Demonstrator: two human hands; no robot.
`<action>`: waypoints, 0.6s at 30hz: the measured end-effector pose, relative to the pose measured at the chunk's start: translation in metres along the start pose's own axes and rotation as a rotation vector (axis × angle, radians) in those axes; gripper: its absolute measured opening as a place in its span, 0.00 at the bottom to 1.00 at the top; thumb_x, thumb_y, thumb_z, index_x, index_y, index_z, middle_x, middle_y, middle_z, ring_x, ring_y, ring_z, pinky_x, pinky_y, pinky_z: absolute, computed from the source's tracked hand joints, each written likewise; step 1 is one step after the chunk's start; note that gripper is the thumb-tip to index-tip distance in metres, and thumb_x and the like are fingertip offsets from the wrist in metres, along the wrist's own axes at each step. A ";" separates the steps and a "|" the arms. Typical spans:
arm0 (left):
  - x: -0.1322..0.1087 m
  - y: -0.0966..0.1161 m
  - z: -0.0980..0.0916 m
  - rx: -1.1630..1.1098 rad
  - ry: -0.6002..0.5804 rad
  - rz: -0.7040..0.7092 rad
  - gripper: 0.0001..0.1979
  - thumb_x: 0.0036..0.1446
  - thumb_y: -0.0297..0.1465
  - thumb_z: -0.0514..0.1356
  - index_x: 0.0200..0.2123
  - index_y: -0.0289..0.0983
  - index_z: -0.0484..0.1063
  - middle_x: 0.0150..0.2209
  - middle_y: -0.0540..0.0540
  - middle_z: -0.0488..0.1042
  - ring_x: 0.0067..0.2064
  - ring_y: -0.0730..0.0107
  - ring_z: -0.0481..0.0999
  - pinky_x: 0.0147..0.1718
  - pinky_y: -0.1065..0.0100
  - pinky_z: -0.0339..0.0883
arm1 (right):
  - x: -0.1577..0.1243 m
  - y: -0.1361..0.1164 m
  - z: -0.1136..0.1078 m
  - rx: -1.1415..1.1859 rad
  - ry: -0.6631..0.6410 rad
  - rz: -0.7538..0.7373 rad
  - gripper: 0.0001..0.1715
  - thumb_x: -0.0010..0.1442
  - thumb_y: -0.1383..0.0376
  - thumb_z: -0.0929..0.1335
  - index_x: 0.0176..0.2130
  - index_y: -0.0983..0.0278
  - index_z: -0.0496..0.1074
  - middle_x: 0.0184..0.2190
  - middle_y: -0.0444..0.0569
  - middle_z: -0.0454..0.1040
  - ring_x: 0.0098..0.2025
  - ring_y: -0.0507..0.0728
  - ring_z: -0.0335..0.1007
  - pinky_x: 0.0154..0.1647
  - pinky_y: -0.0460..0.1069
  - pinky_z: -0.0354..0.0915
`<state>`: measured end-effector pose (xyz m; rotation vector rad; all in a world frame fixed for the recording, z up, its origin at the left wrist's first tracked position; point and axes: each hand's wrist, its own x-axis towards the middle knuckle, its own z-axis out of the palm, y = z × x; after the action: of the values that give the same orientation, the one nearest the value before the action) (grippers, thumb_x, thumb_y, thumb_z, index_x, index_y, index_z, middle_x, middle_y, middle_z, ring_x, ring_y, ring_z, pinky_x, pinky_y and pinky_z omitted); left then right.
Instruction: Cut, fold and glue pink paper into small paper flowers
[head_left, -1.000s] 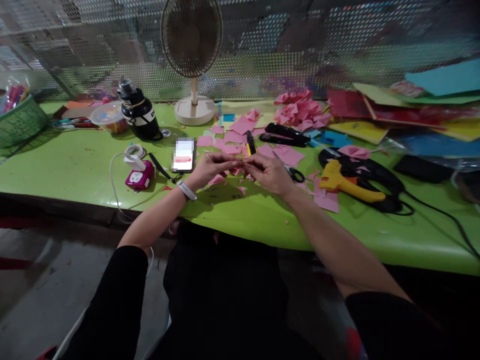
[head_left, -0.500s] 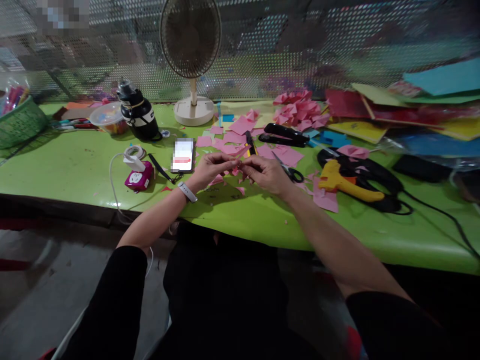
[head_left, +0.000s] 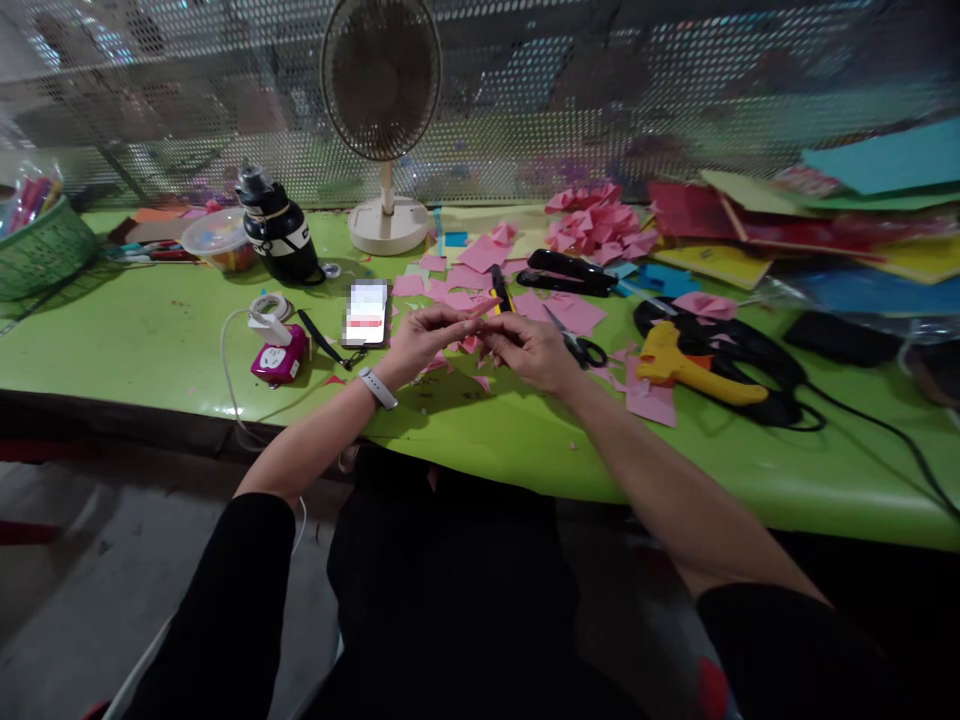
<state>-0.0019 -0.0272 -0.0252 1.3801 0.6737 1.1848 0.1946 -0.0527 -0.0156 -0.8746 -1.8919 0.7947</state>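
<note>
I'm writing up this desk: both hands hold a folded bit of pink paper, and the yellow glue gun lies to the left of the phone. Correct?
Not quite: the head view shows the yellow glue gun to the right of the phone. The left hand and right hand do hold a folded bit of pink paper.

No readable text or numbers
</note>
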 end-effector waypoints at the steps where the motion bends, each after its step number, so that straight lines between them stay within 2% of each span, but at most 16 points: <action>1: 0.000 0.000 0.000 -0.002 0.001 -0.008 0.15 0.47 0.42 0.74 0.32 0.38 0.81 0.32 0.49 0.79 0.34 0.76 0.76 0.40 0.69 0.71 | 0.000 0.001 0.000 0.007 -0.006 0.011 0.14 0.66 0.54 0.69 0.43 0.60 0.79 0.28 0.45 0.79 0.22 0.50 0.69 0.23 0.47 0.68; 4: 0.000 0.000 0.000 0.001 0.000 -0.022 0.15 0.47 0.42 0.74 0.32 0.37 0.81 0.32 0.50 0.79 0.34 0.77 0.76 0.40 0.69 0.71 | -0.001 0.001 0.002 0.010 -0.021 0.036 0.15 0.65 0.54 0.69 0.43 0.60 0.79 0.28 0.45 0.79 0.23 0.51 0.70 0.25 0.48 0.69; 9: -0.001 0.003 0.003 -0.055 0.035 0.012 0.15 0.46 0.40 0.75 0.26 0.36 0.77 0.27 0.52 0.76 0.30 0.80 0.74 0.35 0.71 0.69 | -0.003 0.001 0.008 -0.022 0.027 0.030 0.13 0.64 0.55 0.71 0.41 0.62 0.79 0.29 0.48 0.80 0.28 0.55 0.75 0.29 0.51 0.72; 11: -0.002 0.003 0.004 -0.071 0.031 0.021 0.15 0.46 0.39 0.75 0.26 0.35 0.76 0.26 0.52 0.75 0.29 0.80 0.74 0.33 0.71 0.69 | -0.004 0.001 0.009 -0.013 0.019 0.037 0.13 0.64 0.55 0.70 0.41 0.62 0.79 0.29 0.48 0.80 0.26 0.54 0.74 0.28 0.51 0.72; 14: -0.002 0.004 0.004 -0.082 0.017 0.018 0.15 0.44 0.39 0.76 0.29 0.36 0.78 0.30 0.50 0.78 0.33 0.77 0.77 0.37 0.69 0.72 | -0.003 0.001 0.009 0.035 -0.009 0.088 0.16 0.66 0.53 0.69 0.43 0.62 0.78 0.27 0.46 0.78 0.22 0.52 0.71 0.24 0.49 0.70; 18: -0.002 0.005 0.004 -0.088 -0.001 0.040 0.15 0.43 0.38 0.77 0.31 0.36 0.81 0.32 0.49 0.79 0.34 0.76 0.77 0.39 0.69 0.72 | -0.001 0.002 0.005 0.101 -0.037 0.093 0.18 0.66 0.52 0.68 0.44 0.62 0.77 0.24 0.45 0.75 0.22 0.51 0.68 0.23 0.47 0.67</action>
<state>-0.0002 -0.0312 -0.0207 1.3256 0.5887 1.2311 0.1906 -0.0529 -0.0196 -0.8947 -1.8366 0.9605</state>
